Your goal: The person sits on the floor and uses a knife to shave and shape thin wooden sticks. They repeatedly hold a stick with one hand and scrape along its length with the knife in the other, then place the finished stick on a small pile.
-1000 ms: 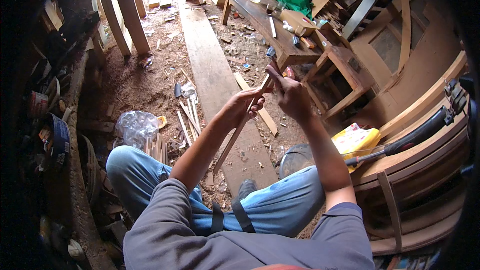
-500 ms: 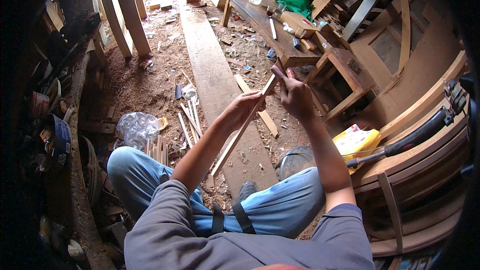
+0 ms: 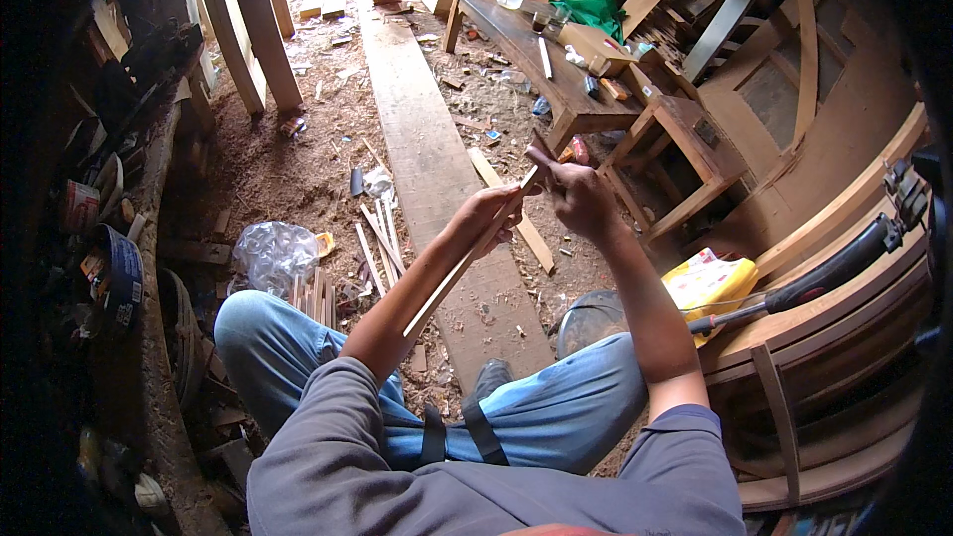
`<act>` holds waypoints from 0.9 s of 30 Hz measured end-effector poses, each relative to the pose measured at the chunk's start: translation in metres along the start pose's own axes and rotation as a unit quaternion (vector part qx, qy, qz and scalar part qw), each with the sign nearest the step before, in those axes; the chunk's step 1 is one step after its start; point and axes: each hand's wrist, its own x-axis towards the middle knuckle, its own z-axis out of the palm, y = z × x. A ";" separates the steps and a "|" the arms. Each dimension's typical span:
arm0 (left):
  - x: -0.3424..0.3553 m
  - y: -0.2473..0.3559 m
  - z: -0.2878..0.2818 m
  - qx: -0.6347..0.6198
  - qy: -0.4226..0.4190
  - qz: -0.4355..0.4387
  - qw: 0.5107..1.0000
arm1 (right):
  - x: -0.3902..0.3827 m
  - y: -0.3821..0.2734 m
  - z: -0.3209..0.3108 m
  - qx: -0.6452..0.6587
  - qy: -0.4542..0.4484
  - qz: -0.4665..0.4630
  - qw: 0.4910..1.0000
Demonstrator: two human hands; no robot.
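Observation:
Both my arms reach out in front of me over my bent knees. My left hand (image 3: 488, 216) is closed around a thin wooden strip (image 3: 452, 283), which slants from near my left forearm up toward my right hand. At the strip's far end my right hand (image 3: 584, 201) is closed, its thumb side against the wood. Something narrow and dark shows at those fingers, with a red part (image 3: 574, 150) beside them; its kind I cannot make out.
A long plank (image 3: 427, 129) lies on the shaving-covered floor. Thin strips (image 3: 382, 243) and a clear plastic bag (image 3: 276, 256) lie left. A low wooden table (image 3: 516, 35) stands ahead right. Near my right arm are a yellow package (image 3: 710, 283) and a black-handled tool (image 3: 824, 276).
The strip's near end has shifted up and left, closer to my left forearm. My right hand has dropped slightly, and its wrist has turned a little. Both hands keep their hold.

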 end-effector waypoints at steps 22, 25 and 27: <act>0.005 -0.009 0.006 0.180 0.079 0.150 0.969 | -0.005 0.027 0.007 -0.049 -0.020 0.003 0.999; 0.006 -0.006 0.008 0.171 0.097 0.171 0.966 | -0.007 0.019 0.016 -0.052 -0.027 -0.002 0.998; 0.006 -0.006 0.006 0.204 0.111 0.152 0.961 | -0.007 0.016 0.020 -0.050 -0.019 0.034 0.998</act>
